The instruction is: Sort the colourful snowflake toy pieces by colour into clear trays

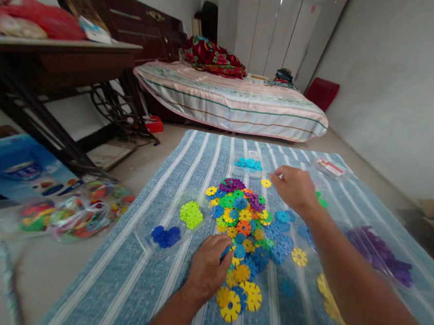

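A mixed pile of notched plastic snowflake discs [244,227] in yellow, blue, green, orange and purple lies on the striped cloth. At its near left edge, my left hand [210,265] is closed on a blue snowflake disc [225,252] seen edge-on. My right hand [295,187] reaches past the pile with thumb and fingers pinched together; what they hold, if anything, I cannot make out. Close to its fingertips is a yellow disc [266,183]. Just beyond is a clear container with light-blue discs [248,164].
Left of the pile, a clear tray holds lime discs [191,214] and dark-blue discs [165,237]. Purple discs [382,252] fill a container at right. Large yellow discs [330,301] lie under my right forearm. Beyond the cloth stands a bed [231,102]; a sewing-machine table [58,47] is at left.
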Available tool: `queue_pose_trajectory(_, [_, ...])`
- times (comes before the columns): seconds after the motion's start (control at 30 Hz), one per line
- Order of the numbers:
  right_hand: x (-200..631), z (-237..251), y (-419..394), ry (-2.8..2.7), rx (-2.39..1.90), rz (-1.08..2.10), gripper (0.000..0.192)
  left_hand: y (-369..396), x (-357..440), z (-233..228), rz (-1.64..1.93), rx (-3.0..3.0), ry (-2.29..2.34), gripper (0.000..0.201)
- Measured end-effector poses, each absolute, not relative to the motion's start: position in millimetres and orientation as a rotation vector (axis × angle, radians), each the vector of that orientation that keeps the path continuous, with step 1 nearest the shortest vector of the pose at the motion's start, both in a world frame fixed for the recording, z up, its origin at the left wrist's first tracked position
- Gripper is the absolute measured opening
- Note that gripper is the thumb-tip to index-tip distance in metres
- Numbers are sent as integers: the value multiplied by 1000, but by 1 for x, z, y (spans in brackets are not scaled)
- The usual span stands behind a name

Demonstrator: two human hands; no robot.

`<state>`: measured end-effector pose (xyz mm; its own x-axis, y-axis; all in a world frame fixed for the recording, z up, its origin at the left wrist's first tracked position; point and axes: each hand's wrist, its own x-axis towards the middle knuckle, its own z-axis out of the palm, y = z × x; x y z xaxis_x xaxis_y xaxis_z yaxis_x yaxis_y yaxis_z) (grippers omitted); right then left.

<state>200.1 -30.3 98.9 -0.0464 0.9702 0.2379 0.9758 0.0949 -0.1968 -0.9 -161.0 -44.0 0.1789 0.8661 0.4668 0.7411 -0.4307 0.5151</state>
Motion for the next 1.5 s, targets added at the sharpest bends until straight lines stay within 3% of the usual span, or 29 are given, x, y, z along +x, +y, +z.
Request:
queue_pose_trajectory(0.37, [230,47,-189,-2528,-2194,386,25,-156,0,-48,1089,2315,1593,16])
queue_pose_trajectory(0.53, [219,11,-214,-2540,-2348,382,38,-156,0,-47,1073,2316,1609,16])
queue_pose_trajectory(0.67, [219,-1,-217,-2495,-2378,387,36,-156,0,-46,1066,2303,1604,15])
queue_pose_trajectory(1.0, [227,10,-209,-2511,-2257,464,17,-159,2,-46,1071,2221,1592,16])
queue_pose_trajectory(1.17, [222,22,-188,-2612,-2047,509,19,-160,2,-43,1086,2208,1585,14])
queue_pose_trajectory(1.5, [198,80,-24,-2237,-1826,245,25,-161,-1,-43,1097,2187,1569,12])
